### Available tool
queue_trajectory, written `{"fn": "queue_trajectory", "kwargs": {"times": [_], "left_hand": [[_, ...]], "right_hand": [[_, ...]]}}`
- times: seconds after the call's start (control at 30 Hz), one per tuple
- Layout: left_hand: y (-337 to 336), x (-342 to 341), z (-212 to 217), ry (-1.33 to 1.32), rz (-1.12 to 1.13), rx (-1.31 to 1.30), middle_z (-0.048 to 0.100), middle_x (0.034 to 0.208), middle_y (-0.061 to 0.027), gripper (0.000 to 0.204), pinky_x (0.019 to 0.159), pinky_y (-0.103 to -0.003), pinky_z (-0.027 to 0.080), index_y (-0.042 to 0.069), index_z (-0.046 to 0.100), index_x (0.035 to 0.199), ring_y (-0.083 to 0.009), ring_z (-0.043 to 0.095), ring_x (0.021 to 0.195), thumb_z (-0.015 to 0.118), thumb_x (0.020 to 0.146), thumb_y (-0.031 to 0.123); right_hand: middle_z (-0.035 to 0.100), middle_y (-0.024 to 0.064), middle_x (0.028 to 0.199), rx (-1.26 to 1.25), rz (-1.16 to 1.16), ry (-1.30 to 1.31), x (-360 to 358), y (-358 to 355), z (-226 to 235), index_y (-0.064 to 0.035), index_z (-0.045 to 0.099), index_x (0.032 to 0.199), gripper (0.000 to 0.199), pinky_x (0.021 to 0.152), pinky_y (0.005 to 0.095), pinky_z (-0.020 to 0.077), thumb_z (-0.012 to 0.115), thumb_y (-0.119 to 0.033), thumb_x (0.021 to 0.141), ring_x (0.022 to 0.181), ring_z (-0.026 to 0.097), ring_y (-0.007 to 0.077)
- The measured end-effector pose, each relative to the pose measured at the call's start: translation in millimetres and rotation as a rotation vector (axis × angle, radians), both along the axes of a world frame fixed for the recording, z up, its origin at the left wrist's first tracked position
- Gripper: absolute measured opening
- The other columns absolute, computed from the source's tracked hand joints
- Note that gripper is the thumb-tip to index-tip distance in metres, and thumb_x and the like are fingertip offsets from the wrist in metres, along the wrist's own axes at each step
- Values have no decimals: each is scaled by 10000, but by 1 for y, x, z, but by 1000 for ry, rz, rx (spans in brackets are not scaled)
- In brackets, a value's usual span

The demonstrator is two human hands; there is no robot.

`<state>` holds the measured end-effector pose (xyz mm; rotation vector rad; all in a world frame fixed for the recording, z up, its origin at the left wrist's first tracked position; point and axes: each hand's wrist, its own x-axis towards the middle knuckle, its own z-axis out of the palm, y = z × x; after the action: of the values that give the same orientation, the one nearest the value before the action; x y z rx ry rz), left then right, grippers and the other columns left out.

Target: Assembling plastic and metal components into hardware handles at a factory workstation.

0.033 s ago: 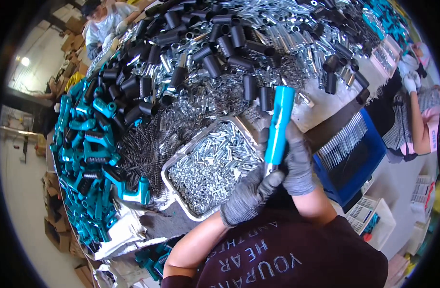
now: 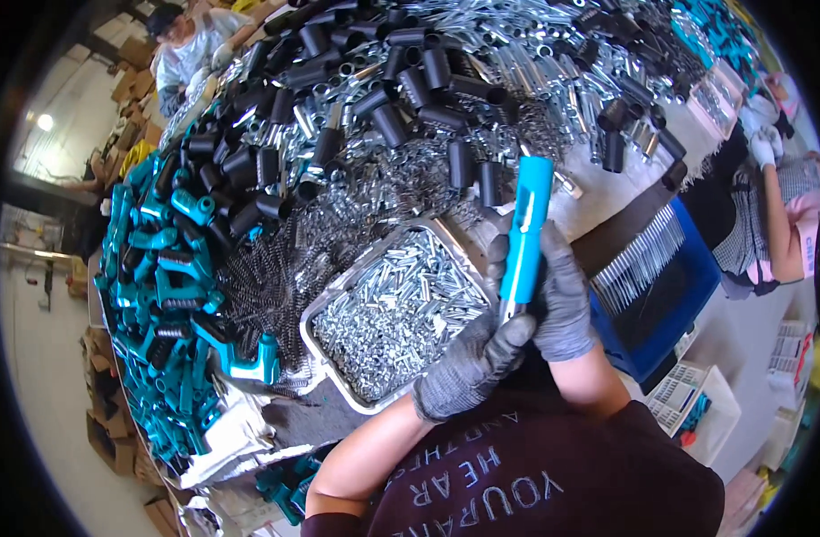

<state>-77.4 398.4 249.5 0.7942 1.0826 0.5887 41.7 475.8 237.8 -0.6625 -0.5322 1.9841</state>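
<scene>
A long teal plastic tool housing (image 2: 524, 255) is held nearly upright in front of my chest, with a short metal piece (image 2: 510, 311) at its lower end. My right hand (image 2: 562, 300), in a grey knit glove, wraps round the housing from behind and the right. Below it my left hand (image 2: 468, 362), gloved alike, pinches the metal end between thumb and fingers. Part of that end is hidden by the left fingers. Just left of the hands sits a metal tray (image 2: 313, 333) full of small silver pins and bits.
Teal housings (image 2: 164, 349) pile up at the left, dark springs (image 2: 258, 282) beside them. Black sleeves (image 2: 392, 125) and silver tubes (image 2: 526, 76) heap up beyond. A blue bin (image 2: 647, 336) with thin metal rods stands right. Co-workers (image 2: 191, 49) sit far left and at the right.
The teal housing and both hands have shifted very slightly to the right in the picture. The grip looks the same.
</scene>
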Motion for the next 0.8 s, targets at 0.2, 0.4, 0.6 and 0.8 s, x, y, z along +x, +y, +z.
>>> {"fn": "queue_trajectory", "kwargs": {"times": [0.2, 0.4, 0.6, 0.8], "left_hand": [[67, 13, 0, 633, 179, 646, 641, 931, -177, 392, 723, -400, 507, 108, 516, 1249, -381, 632, 887, 599, 922, 308], [140, -17, -55, 1732, 20, 1134, 550, 1225, -209, 600, 993, -472, 408, 74, 470, 1330, -373, 493, 1176, 677, 786, 225], [92, -18, -7, 149, 396, 740, 615, 1022, -133, 148, 865, -353, 473, 37, 470, 1045, -236, 601, 954, 484, 966, 161], [35, -49, -6, -279, 429, 464, 548, 862, -125, 446, 599, -350, 517, 150, 400, 1175, -179, 529, 548, 629, 897, 412]], "right_hand": [[618, 56, 833, -82, -283, 118, 46, 35, -16, -62, 548, 1087, 409, 528, 260, 518, 506, -450, 965, 618, 599, 120], [603, 51, 785, -126, -85, 51, 54, 29, -33, -84, 529, 1127, 414, 386, 214, 402, 500, -463, 964, 505, 502, 102], [587, 62, 756, -145, 3, 12, 61, 27, -48, -75, 524, 1122, 444, 374, 221, 393, 502, -486, 957, 468, 501, 109], [613, 75, 727, -83, 555, 130, 44, 8, -32, -9, 525, 1118, 608, 384, 226, 433, 638, -544, 851, 457, 550, 119]]}}
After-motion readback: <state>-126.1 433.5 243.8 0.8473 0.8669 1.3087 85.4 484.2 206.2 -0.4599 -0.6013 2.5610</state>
